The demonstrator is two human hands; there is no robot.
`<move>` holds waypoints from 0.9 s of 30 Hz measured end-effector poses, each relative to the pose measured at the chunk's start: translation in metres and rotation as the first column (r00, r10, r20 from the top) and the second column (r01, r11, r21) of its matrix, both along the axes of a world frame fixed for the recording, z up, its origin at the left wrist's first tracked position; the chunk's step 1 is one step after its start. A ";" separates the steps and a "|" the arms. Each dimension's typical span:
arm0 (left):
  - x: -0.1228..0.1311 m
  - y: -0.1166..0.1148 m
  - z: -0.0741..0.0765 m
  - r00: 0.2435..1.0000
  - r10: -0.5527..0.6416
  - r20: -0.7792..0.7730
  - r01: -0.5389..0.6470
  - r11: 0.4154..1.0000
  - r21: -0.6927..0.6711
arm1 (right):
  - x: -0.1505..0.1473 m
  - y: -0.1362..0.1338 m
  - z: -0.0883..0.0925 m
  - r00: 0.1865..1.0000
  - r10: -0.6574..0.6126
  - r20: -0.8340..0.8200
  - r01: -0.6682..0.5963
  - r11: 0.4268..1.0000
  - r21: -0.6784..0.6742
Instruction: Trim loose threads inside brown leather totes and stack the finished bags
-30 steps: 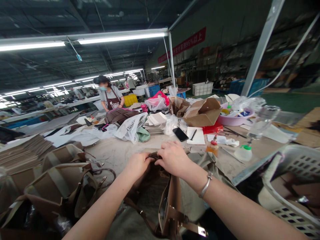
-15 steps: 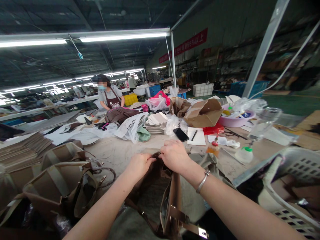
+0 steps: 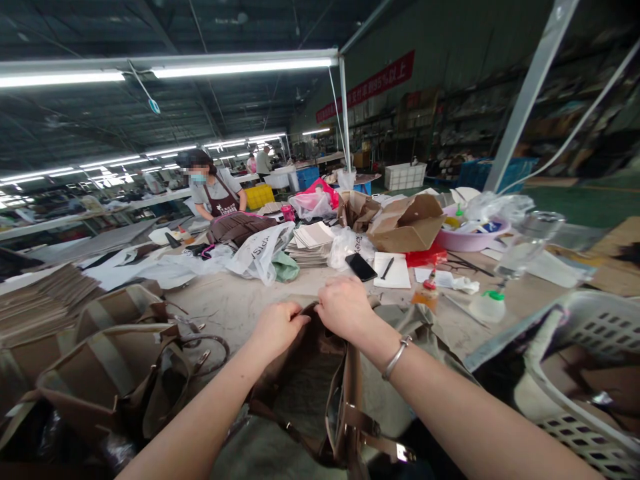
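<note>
A brown handbag [image 3: 295, 380] lies in front of me with its mouth towards me, its straps and a metal buckle hanging at the near side. My left hand [image 3: 279, 328] pinches the far rim of the bag between thumb and fingers. Close beside it, my right hand [image 3: 345, 308] is closed on the same rim, its fingertips partly hidden behind the edge. A bracelet [image 3: 397, 358] circles the right wrist. Grey-green cloth [image 3: 407, 327] spreads under and to the right of the bag.
Several unfinished bags [image 3: 105, 360] stand at the left by a stack of boards [image 3: 47, 300]. A phone [image 3: 361, 267], a notepad [image 3: 391, 270] and a glue bottle [image 3: 425, 293] lie beyond my hands. A white basket [image 3: 595, 327] is at the right. A co-worker [image 3: 217, 190] stands across the table.
Both hands keep their hold on the bag's rim and have shifted very slightly left. The whole view has moved a little; the bag stays in about the same place.
</note>
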State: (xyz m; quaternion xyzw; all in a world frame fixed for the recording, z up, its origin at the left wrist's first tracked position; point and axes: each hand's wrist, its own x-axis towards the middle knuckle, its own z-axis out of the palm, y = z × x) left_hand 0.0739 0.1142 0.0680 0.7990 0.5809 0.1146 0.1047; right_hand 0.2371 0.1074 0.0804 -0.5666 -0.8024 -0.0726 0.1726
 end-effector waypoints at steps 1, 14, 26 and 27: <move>0.000 0.001 0.001 1.000 0.006 0.000 -0.006 1.000 -0.012 | 0.000 0.000 0.000 1.000 0.000 0.003 0.000 1.000 0.002; 0.004 0.013 0.005 0.998 -0.056 0.008 0.057 0.998 -0.024 | -0.002 0.004 -0.002 1.000 -0.001 -0.014 0.001 1.000 0.023; -0.011 0.022 0.019 0.879 0.180 0.442 0.105 0.830 -0.548 | 0.000 0.004 -0.003 0.999 -0.001 -0.033 0.002 1.000 0.015; -0.015 0.022 0.022 0.812 0.284 0.510 0.124 0.770 -0.626 | 0.000 0.004 -0.003 0.999 0.001 -0.037 0.000 1.000 0.018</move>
